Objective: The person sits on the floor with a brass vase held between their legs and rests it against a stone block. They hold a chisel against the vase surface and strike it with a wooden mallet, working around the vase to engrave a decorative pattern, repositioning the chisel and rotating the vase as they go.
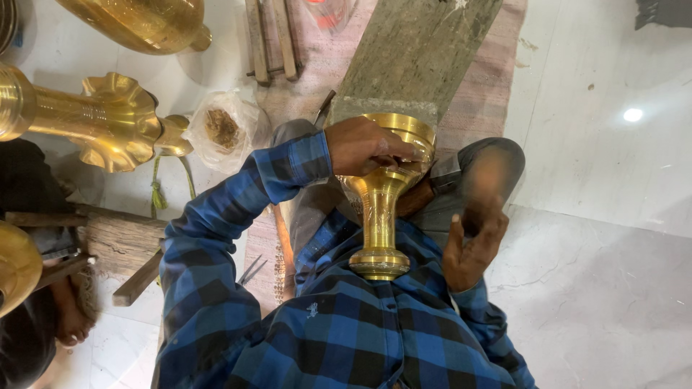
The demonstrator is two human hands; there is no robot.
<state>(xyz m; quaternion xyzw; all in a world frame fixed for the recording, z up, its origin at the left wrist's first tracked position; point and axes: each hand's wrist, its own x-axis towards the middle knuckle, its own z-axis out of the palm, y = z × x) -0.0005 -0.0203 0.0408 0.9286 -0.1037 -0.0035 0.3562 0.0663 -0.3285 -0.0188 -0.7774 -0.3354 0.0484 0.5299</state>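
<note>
Head view looks straight down at a person in a blue and black check shirt [339, 324], sitting on the floor; a shiny brass stand [380, 202] lies in the lap; it is shaped like a tall cup with a thin middle; its long line runs from the chest out toward the knees; the round foot [378, 264] presses against the shirt, close to the body; the wide bowl end [407, 130] points away and touches the end of a grey stone slab [418, 50].

The left hand [364, 146] is on the far end of the stand; its fingers are curled over the bowl rim and hold it tight. The right hand [472, 241] is just beside the thin stem, on the other side, not touching it; its fingers are bent a little and nothing can be seen in it; part of it is blurry, so a small thing could be hidden. So the left hand is on the stand and the right hand is near but apart.

Off to the left, well apart, lie more big brass pieces [108, 119] on the white floor [598, 216]; a clear bag of brown stuff [222, 130] sits near them; a rough wooden block [119, 241] is beside the left sleeve; a pink mat [483, 94] lies under the slab.
</note>
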